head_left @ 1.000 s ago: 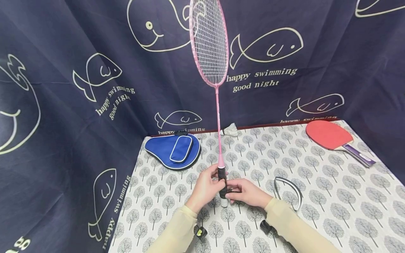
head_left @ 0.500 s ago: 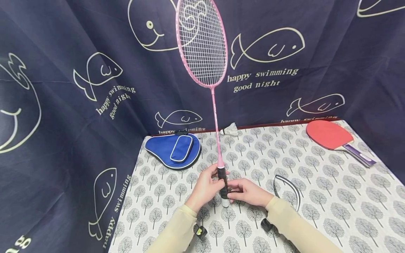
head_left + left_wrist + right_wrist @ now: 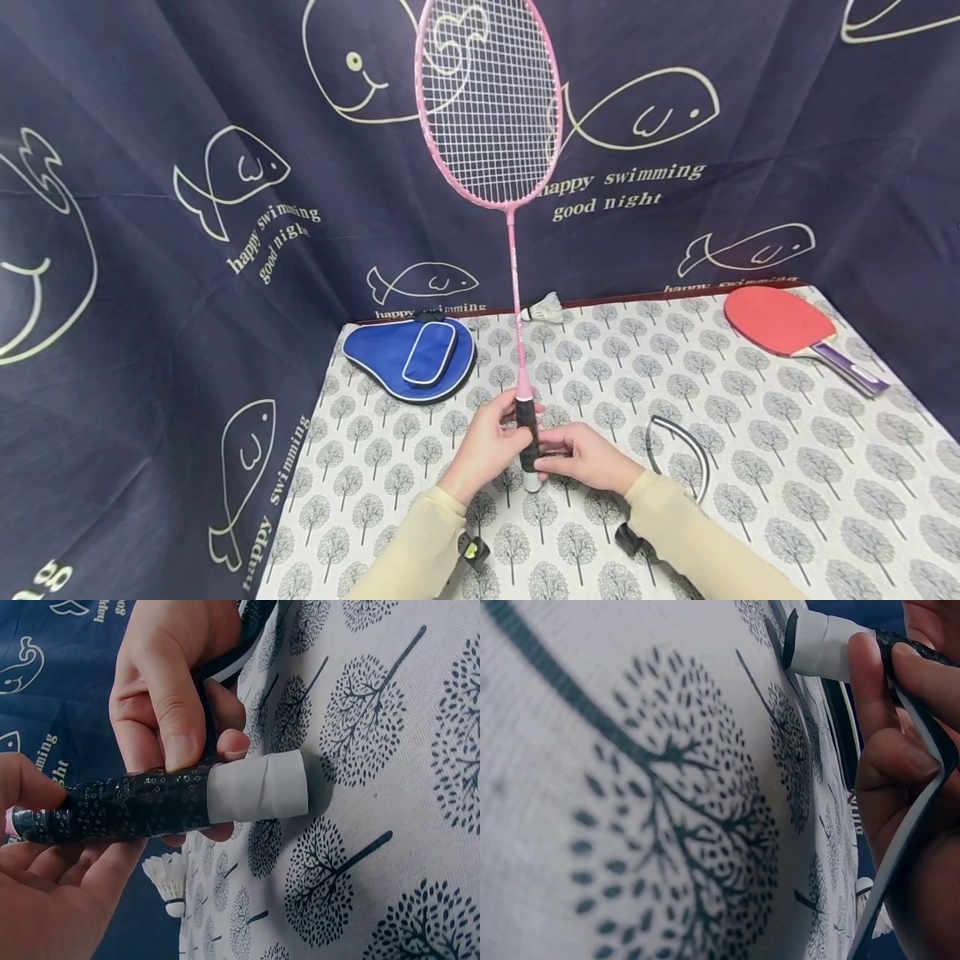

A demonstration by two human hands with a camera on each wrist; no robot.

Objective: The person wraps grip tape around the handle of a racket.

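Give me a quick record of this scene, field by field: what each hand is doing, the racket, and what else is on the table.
Left hand: grips the upper handle of the badminton racket
Right hand: holds the lower handle, pinching a strip of black grip tape
Racket: upright, pink frame, butt end on the table
Handle: wrapped black, with the white end bare
Also on table: blue paddle case, shuttlecock, red table tennis paddle

Pink racket (image 3: 514,250), black grip tape (image 3: 135,806), tree-patterned cloth (image 3: 750,433).
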